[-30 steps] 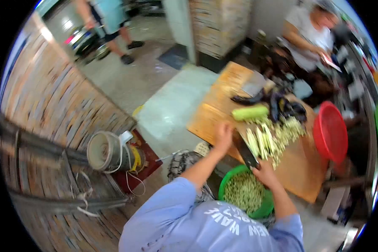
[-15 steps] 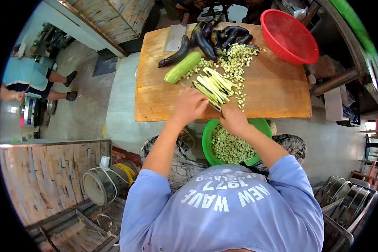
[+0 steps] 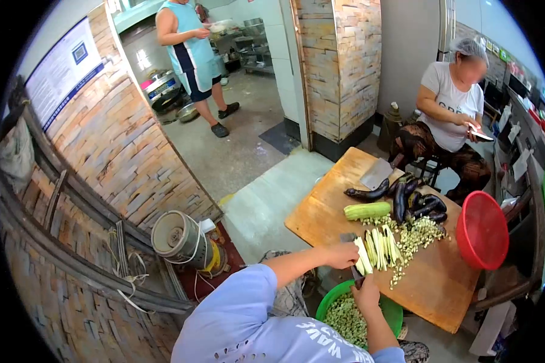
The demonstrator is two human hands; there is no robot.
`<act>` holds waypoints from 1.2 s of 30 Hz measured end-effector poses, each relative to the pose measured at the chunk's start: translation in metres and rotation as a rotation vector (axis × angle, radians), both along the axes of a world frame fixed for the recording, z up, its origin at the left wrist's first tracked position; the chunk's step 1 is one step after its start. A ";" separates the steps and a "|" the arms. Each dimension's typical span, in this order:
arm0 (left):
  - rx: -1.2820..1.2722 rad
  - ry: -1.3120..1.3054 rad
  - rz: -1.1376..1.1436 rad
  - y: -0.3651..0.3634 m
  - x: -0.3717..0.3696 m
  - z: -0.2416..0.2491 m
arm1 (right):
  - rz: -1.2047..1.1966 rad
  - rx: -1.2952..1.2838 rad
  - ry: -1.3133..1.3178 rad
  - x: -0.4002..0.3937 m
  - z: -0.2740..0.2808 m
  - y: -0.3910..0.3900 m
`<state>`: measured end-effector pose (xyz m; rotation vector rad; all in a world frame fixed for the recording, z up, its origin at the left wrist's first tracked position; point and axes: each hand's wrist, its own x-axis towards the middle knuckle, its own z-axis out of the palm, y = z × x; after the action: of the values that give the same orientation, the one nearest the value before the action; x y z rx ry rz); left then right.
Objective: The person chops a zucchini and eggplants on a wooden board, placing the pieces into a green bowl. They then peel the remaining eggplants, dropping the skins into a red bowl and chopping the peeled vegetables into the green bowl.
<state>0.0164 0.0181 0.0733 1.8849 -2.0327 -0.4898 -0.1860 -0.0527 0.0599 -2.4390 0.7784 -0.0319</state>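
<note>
My right hand (image 3: 366,294) grips the dark handle of a kitchen knife (image 3: 349,238) at the near edge of the wooden board. Beside the blade, my left hand (image 3: 343,255) has its fingers bent over pale green vegetable strips, partly covering them. More vegetable strips (image 3: 383,247) lie side by side just right of it. Small diced pieces (image 3: 419,235) are heaped beyond the strips. A whole pale green vegetable (image 3: 367,210) rests further back, near several dark purple eggplants (image 3: 399,199). Below the board's edge, a green basin (image 3: 393,314) contains many diced pieces.
A cleaver (image 3: 376,174) lies at the far corner of the wooden tabletop (image 3: 436,284). A red plastic basin (image 3: 482,231) stands at its right edge. Across the table sits a person (image 3: 451,103) holding a knife; another person (image 3: 191,54) stands in the doorway. A metal canister (image 3: 178,239) is at left.
My view has swung left and up, bringing the seated person and doorway into fuller sight. My left hand stays by the strips and my right hand still has the knife.
</note>
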 end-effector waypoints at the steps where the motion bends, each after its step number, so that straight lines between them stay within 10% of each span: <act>1: 0.040 0.009 0.005 0.002 -0.001 0.001 | -0.001 0.002 0.010 -0.001 0.000 -0.001; 14: -0.032 -0.043 -0.064 -0.030 0.038 -0.030 | 0.169 -0.122 -0.038 -0.005 -0.002 0.003; 19: 0.303 0.089 0.070 -0.052 0.010 -0.004 | 0.143 -0.103 0.063 -0.034 -0.011 0.015; 25: -0.195 -0.137 -0.201 -0.142 -0.022 0.003 | 0.153 -0.075 0.070 -0.034 -0.016 0.012; 29: 0.258 -0.247 -0.377 -0.161 -0.010 -0.004 | 0.156 -0.036 0.052 -0.036 -0.013 0.008; 36: 0.233 -0.627 -0.726 -0.142 0.017 0.022 | 0.207 -0.035 0.097 -0.039 -0.012 -0.004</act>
<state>0.0337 -0.1240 0.0949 1.4653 -3.2218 -0.3220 -0.2246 -0.0571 0.0478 -2.5578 0.5663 0.1538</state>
